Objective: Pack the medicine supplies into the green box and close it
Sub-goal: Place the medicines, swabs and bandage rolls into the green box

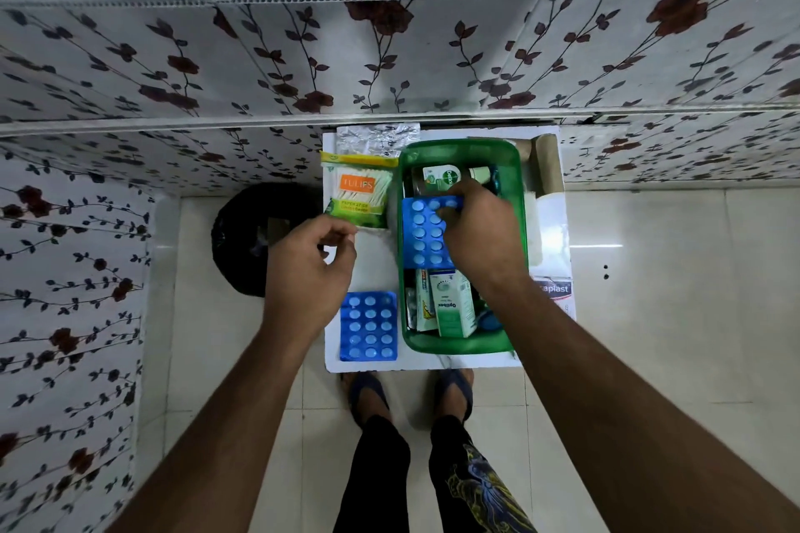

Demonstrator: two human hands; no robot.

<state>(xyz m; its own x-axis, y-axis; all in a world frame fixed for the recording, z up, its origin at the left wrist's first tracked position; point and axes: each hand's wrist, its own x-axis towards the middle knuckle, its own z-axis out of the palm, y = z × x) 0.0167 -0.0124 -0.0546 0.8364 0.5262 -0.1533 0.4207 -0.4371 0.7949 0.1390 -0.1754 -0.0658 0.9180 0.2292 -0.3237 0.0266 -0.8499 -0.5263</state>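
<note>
- Floral-papered walls, tile floor; small white desk (372, 255) w/ green box (515, 169) on it.
- Right hand (480, 225) grasps blue blister pack (422, 232) over box, long axis along box length.
- Left hand (309, 262) loosely curled, holding nothing, left of box.
- 2nd blue pack (369, 325) left of box, nearer left hand.

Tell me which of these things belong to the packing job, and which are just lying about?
Part of the job:
green box
blue tablet strip held in the box by the right hand
second blue tablet strip on the white table
cotton swab pack by the left hand
foil strip
plaster box

Just lying about:
black bin
sandals
</note>
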